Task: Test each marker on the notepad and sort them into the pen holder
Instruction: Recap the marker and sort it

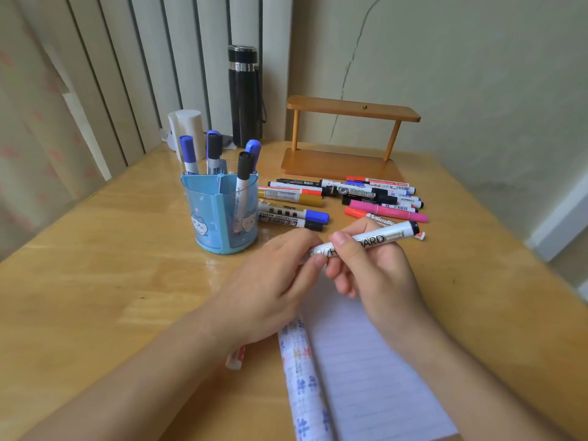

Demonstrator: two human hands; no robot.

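Both hands meet over the top edge of the notepad (pixel 366 377), which lies open to a lined page in the lower right of the frame, ready to be scribbled on. Between them is a white whiteboard marker (pixel 366 241), held nearly level in the middle of the frame with its dark end pointing up and right. The right hand (pixel 375 275) has thumb and fingers curled round the barrel to steady it. The left hand (pixel 270 281) closes its fingers over the other end, which it hides, so I cannot see whether a cap sits there. The grip looks to me like one for pulling a cap off before a test stroke. The blue pen holder (pixel 219 218) stands left of centre on the table (pixel 95 281), within easy reach, with four capped markers upright in it. The unsorted pile of markers (pixel 343 198) lies just beyond the hands. Farther back stand a wooden shelf (pixel 343 138) and a black bottle (pixel 245 97). A small red and white thing (pixel 237 356) lies beside the left forearm, and I cannot tell what it is.
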